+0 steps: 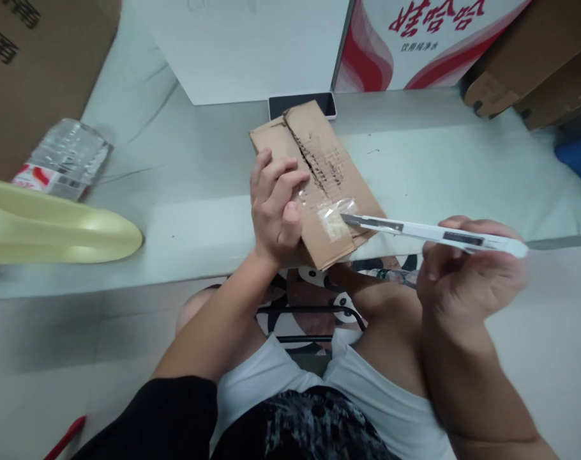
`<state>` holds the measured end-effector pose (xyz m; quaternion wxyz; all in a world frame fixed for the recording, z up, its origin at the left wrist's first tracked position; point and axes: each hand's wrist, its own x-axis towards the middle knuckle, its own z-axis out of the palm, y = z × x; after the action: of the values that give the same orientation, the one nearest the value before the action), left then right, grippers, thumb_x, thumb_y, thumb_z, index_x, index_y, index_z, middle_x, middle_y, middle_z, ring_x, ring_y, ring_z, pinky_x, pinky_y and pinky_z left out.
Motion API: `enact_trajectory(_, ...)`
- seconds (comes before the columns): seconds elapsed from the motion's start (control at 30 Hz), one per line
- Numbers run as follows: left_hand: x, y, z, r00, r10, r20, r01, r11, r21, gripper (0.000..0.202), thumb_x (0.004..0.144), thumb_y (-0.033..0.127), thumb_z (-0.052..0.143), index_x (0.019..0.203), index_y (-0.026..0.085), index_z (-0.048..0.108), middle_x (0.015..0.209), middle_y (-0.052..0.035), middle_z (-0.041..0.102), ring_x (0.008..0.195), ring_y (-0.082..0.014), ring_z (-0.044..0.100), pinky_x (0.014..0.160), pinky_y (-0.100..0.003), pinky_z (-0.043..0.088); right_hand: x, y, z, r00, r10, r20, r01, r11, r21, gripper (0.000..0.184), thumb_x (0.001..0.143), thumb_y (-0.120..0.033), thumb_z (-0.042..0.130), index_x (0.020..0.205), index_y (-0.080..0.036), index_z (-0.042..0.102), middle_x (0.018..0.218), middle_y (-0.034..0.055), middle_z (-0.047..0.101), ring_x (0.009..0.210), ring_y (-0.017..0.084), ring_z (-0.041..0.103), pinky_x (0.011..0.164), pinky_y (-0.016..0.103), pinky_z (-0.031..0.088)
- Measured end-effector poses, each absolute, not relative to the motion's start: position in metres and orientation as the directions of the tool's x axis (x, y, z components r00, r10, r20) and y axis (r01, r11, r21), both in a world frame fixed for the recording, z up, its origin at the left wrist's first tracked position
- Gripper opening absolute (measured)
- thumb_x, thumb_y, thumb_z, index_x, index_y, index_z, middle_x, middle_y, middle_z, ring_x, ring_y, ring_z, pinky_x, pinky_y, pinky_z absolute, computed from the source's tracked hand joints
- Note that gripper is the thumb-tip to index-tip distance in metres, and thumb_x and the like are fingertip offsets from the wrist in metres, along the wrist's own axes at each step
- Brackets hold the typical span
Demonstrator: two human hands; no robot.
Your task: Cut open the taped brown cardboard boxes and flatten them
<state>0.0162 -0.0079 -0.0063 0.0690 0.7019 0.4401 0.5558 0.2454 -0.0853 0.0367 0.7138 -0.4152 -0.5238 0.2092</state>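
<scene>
A flattened brown cardboard piece with a ragged cut down its middle and clear tape near its lower end lies on the pale table edge. My left hand presses on its left side, fingers curled over the cardboard. My right hand is closed around a white utility knife. The knife points left, and its blade tip rests at the taped patch.
A phone lies behind the cardboard. A white box and a red-and-white carton stand at the back, brown boxes at right. A crushed plastic bottle and a yellow curved object sit left.
</scene>
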Motion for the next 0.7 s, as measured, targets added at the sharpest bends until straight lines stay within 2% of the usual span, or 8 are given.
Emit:
enact_trajectory(0.1, 0.017, -0.009, -0.005, 0.004, 0.716, 0.698, 0.551, -0.585, 0.596, 0.062, 0.099, 0.068, 0.019, 0.111, 0.029, 0.066, 0.125, -0.0055, 0.066, 0.143, -0.0318, 0.047, 0.128, -0.059, 0.028, 0.247, -0.085, 0.037, 0.365, 0.73, 0.577, 0.114, 0.58, -0.806, 0.028, 0.094, -0.055, 0.069, 0.098, -0.028, 0.077, 0.076, -0.002, 0.068, 0.034, 0.005, 0.033, 0.031, 0.024, 0.023)
enact_trajectory(0.2, 0.018, -0.01, -0.005, -0.004, 0.709, 0.705, 0.568, -0.579, 0.585, 0.062, 0.099, 0.067, 0.018, 0.11, 0.029, 0.066, 0.123, -0.0055, 0.066, 0.143, -0.0319, 0.047, 0.128, -0.059, 0.028, 0.248, -0.085, 0.037, 0.298, 0.784, 0.545, 0.074, 0.551, -0.832, 0.028, 0.096, -0.052, 0.067, 0.102, -0.027, 0.076, 0.081, -0.0006, 0.069, 0.034, 0.004, 0.036, 0.034, 0.024, 0.026)
enact_trajectory(0.27, 0.018, -0.011, -0.004, -0.007, 0.714, 0.7, 0.58, -0.568, 0.584, 0.063, 0.099, 0.067, 0.018, 0.11, 0.029, 0.066, 0.123, -0.0059, 0.065, 0.143, -0.0323, 0.047, 0.128, -0.06, 0.028, 0.248, -0.086, 0.037, 0.294, 0.769, 0.567, 0.083, 0.571, -0.817, 0.028, 0.097, -0.051, 0.066, 0.102, -0.026, 0.076, 0.08, -0.0009, 0.068, 0.035, 0.004, 0.036, 0.034, 0.024, 0.027)
enact_trajectory(0.37, 0.018, -0.011, -0.004, 0.001, 0.741, 0.672, 0.589, -0.543, 0.598, 0.066, 0.098, 0.069, 0.016, 0.11, 0.028, 0.066, 0.125, -0.0071, 0.065, 0.144, -0.0335, 0.045, 0.128, -0.061, 0.027, 0.247, -0.086, 0.038, 0.34, 0.717, 0.608, 0.157, 0.595, -0.788, 0.029, 0.098, -0.054, 0.062, 0.099, -0.029, 0.076, 0.073, -0.0018, 0.063, 0.036, 0.006, 0.032, 0.032, 0.024, 0.021)
enact_trajectory(0.53, 0.018, -0.011, -0.005, -0.007, 0.727, 0.687, 0.529, -0.58, 0.619, 0.059, 0.098, 0.066, 0.021, 0.111, 0.03, 0.066, 0.126, -0.0053, 0.065, 0.146, -0.0325, 0.043, 0.129, -0.059, 0.024, 0.245, -0.087, 0.039, 0.326, 0.775, 0.541, 0.171, 0.514, -0.841, 0.031, 0.096, -0.059, 0.062, 0.094, -0.029, 0.072, 0.076, -0.0013, 0.066, 0.033, 0.006, 0.028, 0.031, 0.025, 0.017)
enact_trajectory(0.63, 0.018, -0.011, -0.006, -0.012, 0.741, 0.672, 0.517, -0.571, 0.638, 0.058, 0.098, 0.066, 0.023, 0.111, 0.03, 0.066, 0.127, -0.0056, 0.064, 0.148, -0.034, 0.04, 0.13, -0.062, 0.022, 0.26, -0.083, 0.038, 0.432, 0.758, 0.488, 0.091, 0.502, -0.86, 0.036, 0.093, -0.061, 0.064, 0.085, -0.027, 0.071, 0.071, -0.0019, 0.063, 0.032, 0.006, 0.027, 0.029, 0.025, 0.015)
enact_trajectory(0.7, 0.017, -0.011, -0.006, -0.01, 0.749, 0.662, 0.52, -0.562, 0.644, 0.058, 0.098, 0.066, 0.023, 0.111, 0.03, 0.066, 0.126, -0.0056, 0.064, 0.148, -0.0338, 0.039, 0.13, -0.062, 0.022, 0.277, -0.078, 0.035, 0.568, 0.725, 0.389, 0.002, 0.472, -0.882, 0.037, 0.094, -0.061, 0.061, 0.082, -0.028, 0.071, 0.072, -0.0027, 0.06, 0.034, 0.005, 0.027, 0.028, 0.025, 0.017)
